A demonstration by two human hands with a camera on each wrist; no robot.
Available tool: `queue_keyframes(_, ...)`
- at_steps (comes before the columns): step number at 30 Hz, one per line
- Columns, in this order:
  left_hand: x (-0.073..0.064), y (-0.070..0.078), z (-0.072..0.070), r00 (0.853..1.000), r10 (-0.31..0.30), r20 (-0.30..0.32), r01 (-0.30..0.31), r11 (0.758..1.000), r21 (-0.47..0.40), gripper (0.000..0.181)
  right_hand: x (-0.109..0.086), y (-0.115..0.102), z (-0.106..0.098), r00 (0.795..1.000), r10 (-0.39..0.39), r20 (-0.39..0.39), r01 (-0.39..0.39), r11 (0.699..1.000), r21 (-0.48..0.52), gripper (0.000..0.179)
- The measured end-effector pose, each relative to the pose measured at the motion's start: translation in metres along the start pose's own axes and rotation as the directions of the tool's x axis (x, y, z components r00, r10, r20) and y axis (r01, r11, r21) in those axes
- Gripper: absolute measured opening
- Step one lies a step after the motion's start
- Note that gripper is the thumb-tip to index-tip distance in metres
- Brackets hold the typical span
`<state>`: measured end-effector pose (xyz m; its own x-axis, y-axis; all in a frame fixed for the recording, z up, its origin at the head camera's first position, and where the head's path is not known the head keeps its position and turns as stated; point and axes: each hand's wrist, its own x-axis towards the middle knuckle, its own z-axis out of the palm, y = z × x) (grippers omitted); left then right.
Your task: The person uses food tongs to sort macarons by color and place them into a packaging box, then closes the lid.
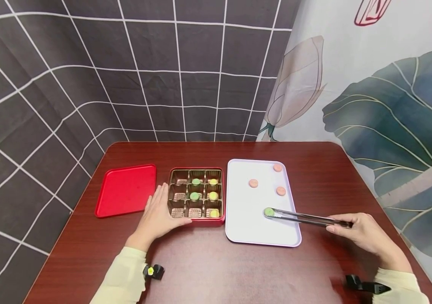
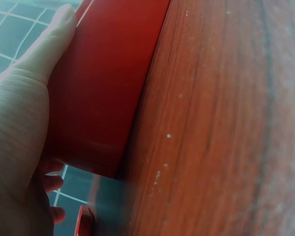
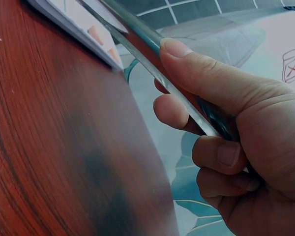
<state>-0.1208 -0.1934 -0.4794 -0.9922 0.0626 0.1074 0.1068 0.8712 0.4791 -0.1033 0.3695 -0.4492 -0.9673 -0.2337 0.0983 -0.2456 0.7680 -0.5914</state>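
Note:
My right hand (image 1: 365,234) grips metal tongs (image 1: 307,217) near their back end; in the right wrist view, thumb and fingers wrap the tongs' arms (image 3: 152,69). At the tongs' tips is a small green round piece (image 1: 269,212), over the white tray (image 1: 246,228). My left hand (image 1: 159,217) rests against a red box (image 1: 204,222), fingers straight along its left side, thumb at the front. In the left wrist view, the thumb lies on the box's red wall (image 2: 103,83). Inside, a gold divided insert (image 1: 194,210) holds green pieces (image 1: 195,196) and yellow pieces (image 1: 213,196) in separate compartments.
Pink round pieces (image 1: 253,183) lie in the tray's far half, 3 in all. A red lid (image 1: 126,191) lies left of the box on the brown wooden table (image 1: 201,266). Behind hang a dark grid-patterned cloth (image 1: 155,84) and a leaf-printed cloth (image 1: 398,109).

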Motion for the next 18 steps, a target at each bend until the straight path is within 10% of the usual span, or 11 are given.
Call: queue_keyframes(18,0.000,-0.001,-0.001,1.000,0.007,-0.003,-0.007,1.000,-0.012,0.135,0.017,-0.017,-0.002,0.999,-0.004,0.031,0.004,1.000,0.003,0.030)
